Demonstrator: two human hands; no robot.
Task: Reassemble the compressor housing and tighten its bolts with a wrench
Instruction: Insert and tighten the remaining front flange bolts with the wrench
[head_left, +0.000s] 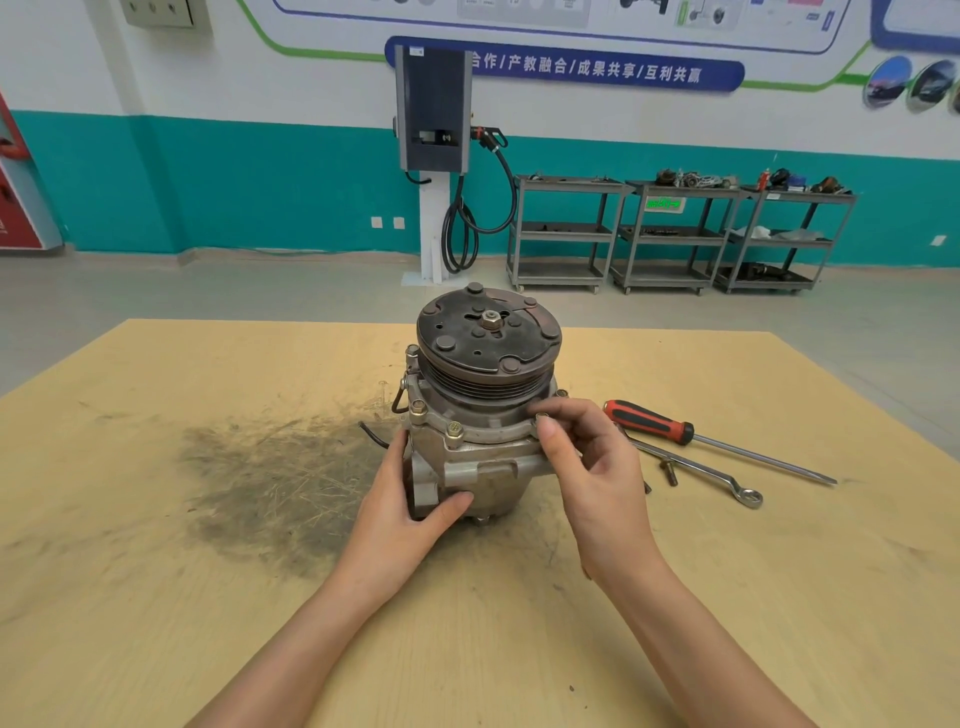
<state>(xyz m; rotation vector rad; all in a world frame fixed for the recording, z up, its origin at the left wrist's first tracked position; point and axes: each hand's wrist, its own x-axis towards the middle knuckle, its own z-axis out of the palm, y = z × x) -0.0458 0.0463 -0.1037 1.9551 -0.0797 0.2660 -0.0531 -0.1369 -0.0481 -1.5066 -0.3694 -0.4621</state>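
Compressor (483, 415) standing upright on the wooden table (156, 597), pulley and clutch plate (488, 332) uppermost, at the centre of the field. Left hand (410, 514) at 7 o'clock of the housing, fingers wrapped round its lower left side and thumb pressed on the front face, steadying it. Right hand (597, 467) at 4 o'clock, thumb and forefinger pinching a bolt (543, 418) seated in the flange at the housing's right edge; remaining fingers loosely curled. Two further bolts stand in the flange: one (454, 430) at the front, one (418, 408) at 9 o'clock. At 3 o'clock of the compressor, on the table, lie a ring wrench (722, 480), a loose bolt (670, 474) just beside it, and a red-and-black screwdriver (675, 428) slightly beyond. A dark grease smear (270, 483) marks the table at 9 o'clock. Three metal carts (670, 234) line the far wall at 1 o'clock.
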